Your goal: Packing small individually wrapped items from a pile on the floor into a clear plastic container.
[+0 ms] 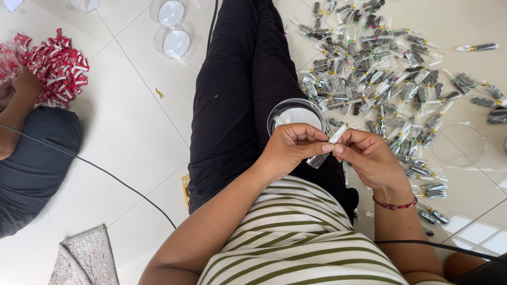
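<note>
1. The left hand [292, 145] and right hand [369, 158] meet above the lap, both pinching one small clear packet [328, 148] between thumb and fingertips.
2. A clear plastic jar [296, 113] rests on the black-trousered leg [237, 95], just beyond the hands.
3. A heap of filled, tied packets [380, 79] covers the white tiled floor [132, 132] at the right.
4. Another person's hand [24, 84] touches a pile of red wrappers [55, 66] near the floor's upper left corner.

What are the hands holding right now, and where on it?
Both the left hand and right hand pinch a small clear plastic packet at its upper end.
</note>
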